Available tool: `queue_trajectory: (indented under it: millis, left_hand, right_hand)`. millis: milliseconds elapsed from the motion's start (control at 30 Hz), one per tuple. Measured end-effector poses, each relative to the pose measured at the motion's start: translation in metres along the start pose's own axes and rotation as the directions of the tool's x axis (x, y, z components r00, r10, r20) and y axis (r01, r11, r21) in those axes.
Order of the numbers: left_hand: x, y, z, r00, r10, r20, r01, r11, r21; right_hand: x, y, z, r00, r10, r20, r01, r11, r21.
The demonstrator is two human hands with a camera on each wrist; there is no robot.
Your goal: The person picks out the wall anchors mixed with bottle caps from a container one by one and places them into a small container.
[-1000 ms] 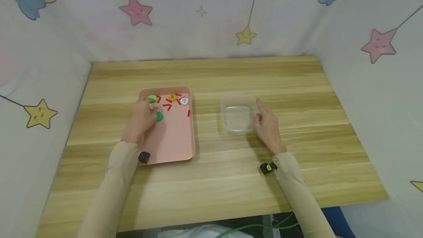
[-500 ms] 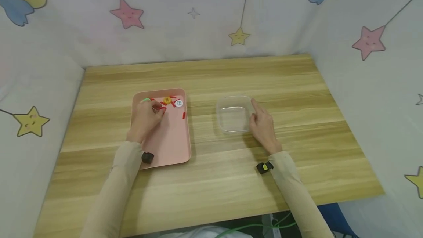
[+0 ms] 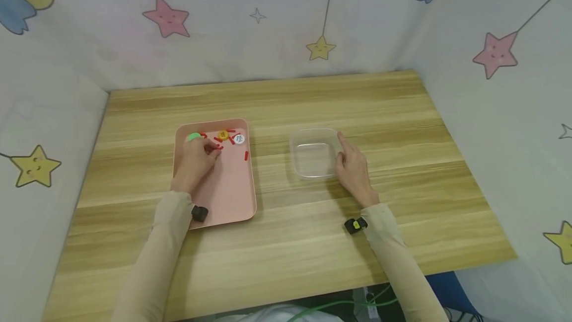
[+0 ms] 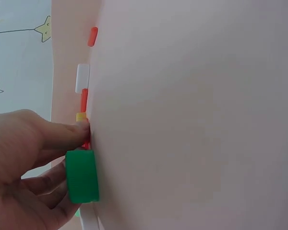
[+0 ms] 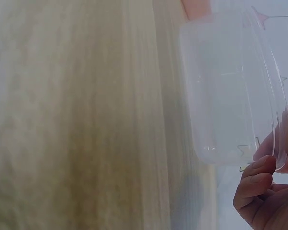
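My left hand (image 3: 195, 160) reaches over a pink tray (image 3: 228, 198). Its thumb and forefinger pinch at a short red stick (image 4: 87, 139), partly hidden by the thumb. Close by its fingers in the left wrist view is a ridged green bottle cap (image 4: 82, 176), which the hand hides in the head view. Another green cap (image 3: 194, 136) lies at the tray's back left. A yellow cap (image 3: 223, 135) and a white cap (image 3: 239, 139) with dark markings lie among several red sticks. With my right hand (image 3: 354, 170) I hold the right side of a clear plastic container (image 3: 313, 172), forefinger along its rim.
Tray and container stand apart on a wood-grain table (image 3: 286, 252). A single red stick (image 3: 246, 155) lies by the tray's right wall. White walls with printed stars rise behind and beside the table. Green cables (image 3: 330, 306) hang below the front edge.
My left hand has shifted right, from the green caps to the red sticks, and now covers the nearer green cap. The right hand stays at the container. The head view has shifted slightly.
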State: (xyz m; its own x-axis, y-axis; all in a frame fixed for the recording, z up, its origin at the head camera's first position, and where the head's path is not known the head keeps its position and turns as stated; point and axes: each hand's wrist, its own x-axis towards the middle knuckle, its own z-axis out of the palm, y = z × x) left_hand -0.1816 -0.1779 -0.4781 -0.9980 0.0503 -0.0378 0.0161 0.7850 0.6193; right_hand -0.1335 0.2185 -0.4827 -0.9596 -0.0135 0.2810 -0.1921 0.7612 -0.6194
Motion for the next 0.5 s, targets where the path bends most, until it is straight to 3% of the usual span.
queue_trajectory:
  millis: [500]
  left_hand:
    - [0.0008, 0.0049, 0.0009, 0.999, 0.006, -0.042, -0.006, 1.000, 0.013]
  right_hand:
    - [0.0008, 0.0016, 0.0022, 1.000, -0.011, -0.010, 0.011, 1.000, -0.013]
